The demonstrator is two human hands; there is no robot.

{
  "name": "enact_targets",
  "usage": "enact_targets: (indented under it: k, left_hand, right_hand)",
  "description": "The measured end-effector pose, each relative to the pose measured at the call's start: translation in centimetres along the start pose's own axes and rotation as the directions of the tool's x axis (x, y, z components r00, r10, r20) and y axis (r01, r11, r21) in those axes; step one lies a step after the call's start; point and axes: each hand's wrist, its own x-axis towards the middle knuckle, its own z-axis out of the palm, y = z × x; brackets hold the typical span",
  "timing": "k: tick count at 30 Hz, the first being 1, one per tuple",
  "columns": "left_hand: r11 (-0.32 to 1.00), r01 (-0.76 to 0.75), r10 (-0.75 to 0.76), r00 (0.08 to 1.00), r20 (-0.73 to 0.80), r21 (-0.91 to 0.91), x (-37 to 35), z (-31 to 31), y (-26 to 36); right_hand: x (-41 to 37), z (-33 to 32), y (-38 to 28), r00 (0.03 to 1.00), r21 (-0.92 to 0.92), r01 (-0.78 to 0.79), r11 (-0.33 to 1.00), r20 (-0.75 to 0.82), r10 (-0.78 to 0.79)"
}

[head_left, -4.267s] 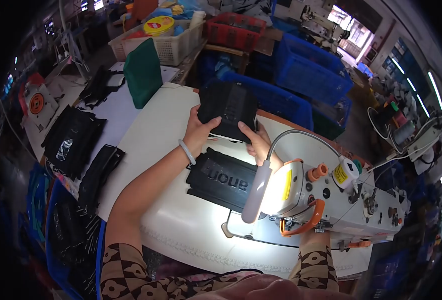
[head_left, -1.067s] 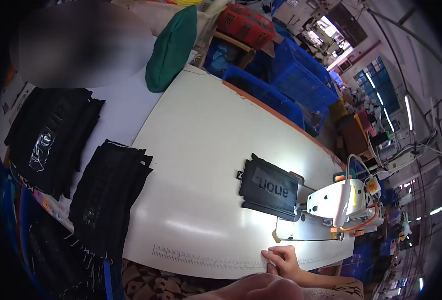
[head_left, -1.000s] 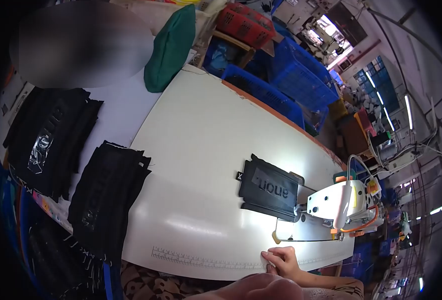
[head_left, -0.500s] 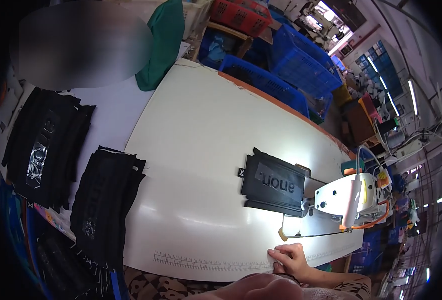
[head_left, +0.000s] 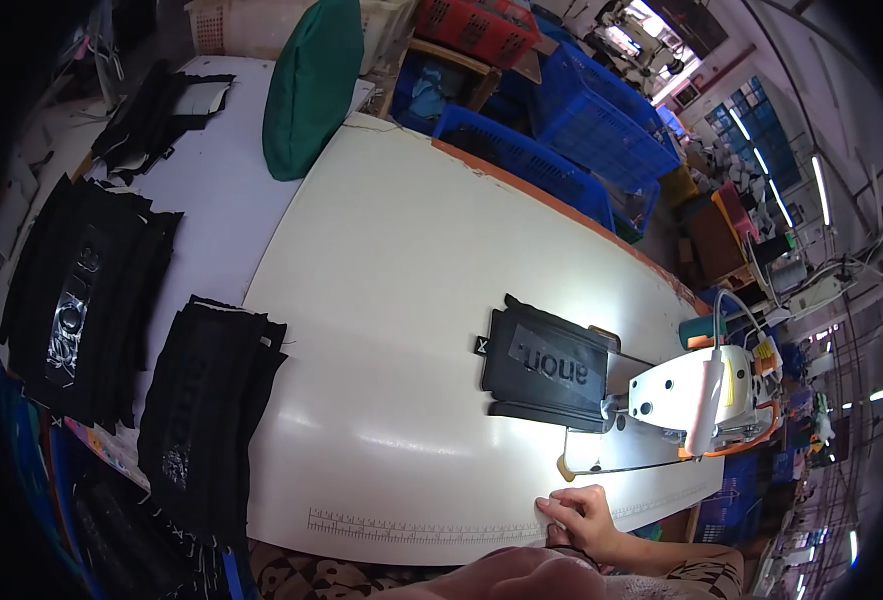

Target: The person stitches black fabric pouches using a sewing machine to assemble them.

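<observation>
My right hand (head_left: 582, 522) rests at the near edge of the white tabletop, beside the printed ruler scale (head_left: 402, 528). Its fingers are curled, thumb and fingertips close together; whether anything is between them is too small to tell. Beyond it, a black fabric panel (head_left: 552, 362) with upside-down "anon." lettering lies flat, its right end under the white sewing machine head (head_left: 697, 400). A small black tag (head_left: 481, 345) sticks out from the panel's left edge. The hand is apart from both the panel and the machine. My left hand does not appear.
To the left lie a stack of black lettered panels (head_left: 202, 410) and another stack (head_left: 77, 310). More black pieces (head_left: 147, 125) and a green cloth bundle (head_left: 312, 90) sit farther back. Blue crates (head_left: 602, 120) stand behind the table's orange edge (head_left: 562, 203).
The grey blurred patch at the upper left is gone, showing black pieces on the side surface. The view has shifted slightly. My right hand and the panel stay in place.
</observation>
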Motion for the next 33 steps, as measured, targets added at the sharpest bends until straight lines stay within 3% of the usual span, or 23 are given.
enact_targets:
  k: [7,11,14,17,23,26,28,30,31,33]
  left_hand:
    - [0.999,0.052,-0.052,0.999,0.009,-0.014,-4.5,-6.4,0.7]
    - [0.997,0.074,-0.074,0.997,-0.013,0.001,-7.4,-11.6,2.3]
    - [0.996,0.083,-0.082,0.996,-0.042,0.019,-9.6,-15.7,4.3]
    - [0.995,0.095,-0.090,0.989,-0.116,0.042,-12.9,-20.2,7.4]
    - [0.989,0.129,-0.106,0.956,-0.274,0.067,-22.3,-25.2,18.3]
    - [0.986,0.152,-0.124,0.940,-0.318,0.065,-26.2,-24.7,26.7]
    - [0.895,0.383,-0.416,0.901,-0.122,-0.227,-28.0,-25.4,34.8]
    - [0.894,0.425,-0.439,0.894,-0.091,-0.138,-30.0,-27.9,40.1]
    - [0.910,0.402,-0.410,0.910,-0.066,-0.104,-30.7,-29.1,42.6]
    - [0.928,0.351,-0.358,0.932,-0.046,-0.122,-31.5,-29.1,48.6]
  right_hand:
    - [-0.2,0.5,0.3,0.993,-0.034,0.091,0.995,-0.066,-0.093]
    - [-1.2,0.6,0.1,0.998,-0.082,0.051,0.995,-0.033,-0.054]
    - [-1.6,0.9,-0.4,0.985,-0.270,0.080,0.959,-0.128,-0.118]
    - [-1.9,1.0,-0.5,0.980,-0.281,0.104,0.954,-0.133,-0.146]
    - [-2.2,1.3,-0.4,0.954,-0.267,0.179,0.947,-0.189,-0.234]
    - [-2.5,1.3,-0.3,0.900,-0.148,0.270,0.952,-0.313,-0.304]
    - [-2.8,1.1,0.2,0.877,-0.170,0.357,0.918,-0.278,-0.392]
    - [-3.2,1.1,0.5,0.809,-0.220,0.503,0.836,-0.219,-0.545]
    - [-3.5,1.2,0.5,0.820,-0.200,0.499,0.843,-0.205,-0.534]
    - [-4.1,2.3,-0.1,0.813,-0.019,0.565,0.825,-0.157,-0.561]
